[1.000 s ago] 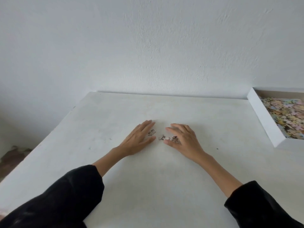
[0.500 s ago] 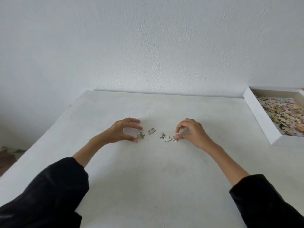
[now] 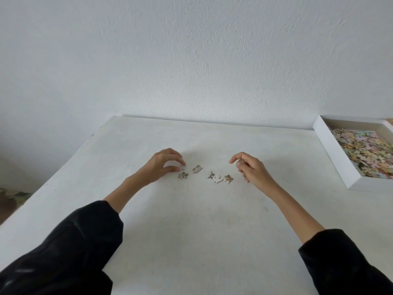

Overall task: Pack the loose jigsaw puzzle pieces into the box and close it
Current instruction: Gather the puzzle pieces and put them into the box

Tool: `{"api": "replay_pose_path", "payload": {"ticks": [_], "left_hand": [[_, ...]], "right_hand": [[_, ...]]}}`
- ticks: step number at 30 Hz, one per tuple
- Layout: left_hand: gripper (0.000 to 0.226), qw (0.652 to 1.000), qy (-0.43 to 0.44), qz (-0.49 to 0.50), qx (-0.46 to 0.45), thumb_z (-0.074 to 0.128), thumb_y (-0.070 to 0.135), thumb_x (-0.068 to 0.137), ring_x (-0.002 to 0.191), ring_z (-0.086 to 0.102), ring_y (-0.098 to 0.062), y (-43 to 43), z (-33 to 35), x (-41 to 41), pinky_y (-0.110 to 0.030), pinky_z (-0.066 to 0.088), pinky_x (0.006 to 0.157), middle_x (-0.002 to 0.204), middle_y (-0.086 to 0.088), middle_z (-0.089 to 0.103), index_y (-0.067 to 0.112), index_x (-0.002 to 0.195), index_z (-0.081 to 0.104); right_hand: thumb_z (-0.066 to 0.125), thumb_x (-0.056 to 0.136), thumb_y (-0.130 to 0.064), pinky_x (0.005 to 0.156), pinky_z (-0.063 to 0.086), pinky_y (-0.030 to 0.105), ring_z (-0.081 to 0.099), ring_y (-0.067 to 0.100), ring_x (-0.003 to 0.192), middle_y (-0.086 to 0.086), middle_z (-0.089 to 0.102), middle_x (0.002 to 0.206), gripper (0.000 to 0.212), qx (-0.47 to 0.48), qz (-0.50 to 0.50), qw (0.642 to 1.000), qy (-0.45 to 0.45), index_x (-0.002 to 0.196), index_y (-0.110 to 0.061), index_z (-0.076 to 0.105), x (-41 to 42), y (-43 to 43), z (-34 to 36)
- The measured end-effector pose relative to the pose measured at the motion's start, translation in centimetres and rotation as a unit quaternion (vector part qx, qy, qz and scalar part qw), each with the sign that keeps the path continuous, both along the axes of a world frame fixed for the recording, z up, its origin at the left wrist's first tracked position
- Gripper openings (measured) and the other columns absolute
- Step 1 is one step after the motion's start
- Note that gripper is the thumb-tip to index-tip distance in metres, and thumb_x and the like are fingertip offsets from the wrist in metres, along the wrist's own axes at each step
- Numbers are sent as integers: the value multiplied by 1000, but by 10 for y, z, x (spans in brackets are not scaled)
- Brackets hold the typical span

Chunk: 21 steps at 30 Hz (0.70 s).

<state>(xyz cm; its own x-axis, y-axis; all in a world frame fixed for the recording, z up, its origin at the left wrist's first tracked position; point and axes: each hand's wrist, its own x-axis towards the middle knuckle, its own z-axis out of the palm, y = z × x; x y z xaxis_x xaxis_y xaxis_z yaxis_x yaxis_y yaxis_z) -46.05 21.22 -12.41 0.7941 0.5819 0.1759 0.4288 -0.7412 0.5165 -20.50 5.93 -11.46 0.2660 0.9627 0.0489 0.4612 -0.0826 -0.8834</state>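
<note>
Cardboard pieces heap in the open box (image 3: 333, 154) at our right, but several loose pieces (image 3: 217, 179) lie on the table (image 3: 191, 231) between our hands, our left hand (image 3: 163, 165) pinching a pale piece (image 3: 183, 166), our curled right hand (image 3: 253, 170) perhaps holding one, we cannot tell.

soft, even daylight here, bright and flat across the white wall (image 3: 191, 60) and the white table (image 3: 191, 231), a touch greyer toward the left side. shadows are faint: a pale smudge under the left hand (image 3: 163, 165), another under the right hand (image 3: 253, 169). the loose puzzle pieces (image 3: 217, 178) read small and slightly soft, their print hard to make out. the black sleeves (image 3: 63, 252) at the bottom go dark with little detail and some smear, and the wide lens splays the table's edges outward.
</note>
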Motion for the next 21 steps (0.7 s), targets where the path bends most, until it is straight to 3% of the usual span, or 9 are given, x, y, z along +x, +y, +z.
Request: {"api": "replay_pose_path", "payload": {"ticks": [3, 6, 8, 10, 15, 18, 21], "left_hand": [[16, 1000, -17, 3, -8, 71, 13, 78, 89, 58, -7, 2, 2, 2, -12, 42, 84, 96, 0, 61, 8, 92, 66], [10, 997, -39, 39, -55, 64, 7, 84, 72, 58, -2, -4, 9, 5, -18, 46, 67, 80, 4, 61, 9, 83, 54], [11, 994, -59, 61, -72, 53, 2, 90, 65, 57, -2, -10, 12, 7, -13, 43, 57, 77, 6, 56, 11, 85, 47], [11, 991, -75, 78, -84, 44, 1, 93, 61, 52, -5, -16, 13, 5, -13, 41, 56, 77, 7, 51, 10, 88, 47], [20, 983, -97, 107, -110, 30, 13, 76, 52, 28, -9, -22, 15, -6, -28, 27, 53, 57, 2, 35, 16, 71, 49], [21, 986, -79, 109, -99, 31, 21, 79, 49, 25, -10, -25, 14, -8, -29, 24, 52, 54, -1, 32, 20, 71, 50], [18, 993, -31, 98, -53, 49, 37, 90, 48, 32, -10, -26, 10, -9, -23, 26, 51, 51, 6, 35, 26, 85, 62]], "right_hand": [[59, 86, -14, 54, 32, 10, 34, 6, 53, -2, 37, 64, 11, 3, 30, 996, -84, 92, -19, 66, 0, -4, 1], [73, 76, -21, 61, 35, 10, 38, 7, 59, -5, 36, 70, 23, -5, 52, 990, -132, 98, -22, 69, 1, -5, 0], [77, 71, -23, 64, 34, 14, 38, 8, 61, -6, 36, 72, 32, -11, 55, 990, -133, 102, -23, 70, 1, -4, -2], [78, 69, -23, 63, 33, 15, 37, 6, 62, -6, 36, 72, 35, -6, 56, 989, -137, 102, -23, 70, 1, -3, -4], [78, 68, -21, 59, 34, 12, 39, 6, 61, -5, 38, 70, 30, 4, 54, 987, -149, 98, -21, 73, 0, 1, -4], [79, 67, -20, 62, 34, 18, 39, 8, 61, -4, 39, 71, 23, 2, 59, 987, -151, 89, -20, 73, 0, 2, -4], [81, 65, -20, 62, 34, 22, 38, 9, 59, -4, 40, 70, 20, -6, 68, 987, -142, 78, -23, 66, 3, 4, -2]]}}
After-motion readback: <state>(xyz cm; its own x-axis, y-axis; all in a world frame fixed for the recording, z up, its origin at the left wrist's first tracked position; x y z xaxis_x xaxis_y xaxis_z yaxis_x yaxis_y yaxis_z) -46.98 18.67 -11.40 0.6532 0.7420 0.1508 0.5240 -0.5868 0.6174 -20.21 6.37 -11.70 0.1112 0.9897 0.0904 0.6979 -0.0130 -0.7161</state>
